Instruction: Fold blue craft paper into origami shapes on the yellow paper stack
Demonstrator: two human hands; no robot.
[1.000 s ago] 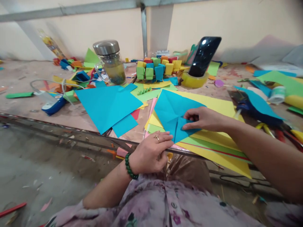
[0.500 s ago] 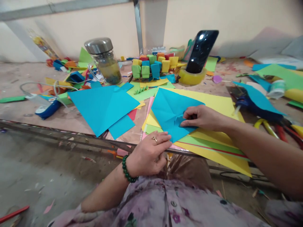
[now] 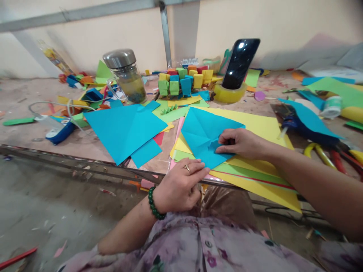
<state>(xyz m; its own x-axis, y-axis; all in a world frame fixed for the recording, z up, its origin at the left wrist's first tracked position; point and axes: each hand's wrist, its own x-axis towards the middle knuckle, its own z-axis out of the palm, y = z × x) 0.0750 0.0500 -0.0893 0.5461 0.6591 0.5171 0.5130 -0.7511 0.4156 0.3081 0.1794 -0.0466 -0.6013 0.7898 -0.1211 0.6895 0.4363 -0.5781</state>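
Note:
A creased blue paper sheet [image 3: 198, 130] lies in front of me on a stack of coloured paper. My right hand [image 3: 239, 141] is closed in a pinch over its right half, gripping a raised bit of blue paper; whether this is a flap of the sheet or a separate piece I cannot tell. At the sheet's near corner rests my left hand [image 3: 185, 185], its fingers stretched out flat along the edge. Beneath are yellow sheets [image 3: 266, 122], with green and red edges showing. Left of them lies another blue sheet [image 3: 121, 128].
Behind the paper stand a glass mug [image 3: 129, 81], folded paper blocks [image 3: 181, 81] and a phone [image 3: 241, 62] propped in a yellow tape roll [image 3: 229, 93]. A blue glue gun [image 3: 61, 131] lies left. Pliers [image 3: 320, 153] and curled blue paper [image 3: 310, 119] are at right.
The view has shifted slightly. Both hands keep nearly the same places on the blue sheet; the raised bit by my right fingertips looks slightly flatter.

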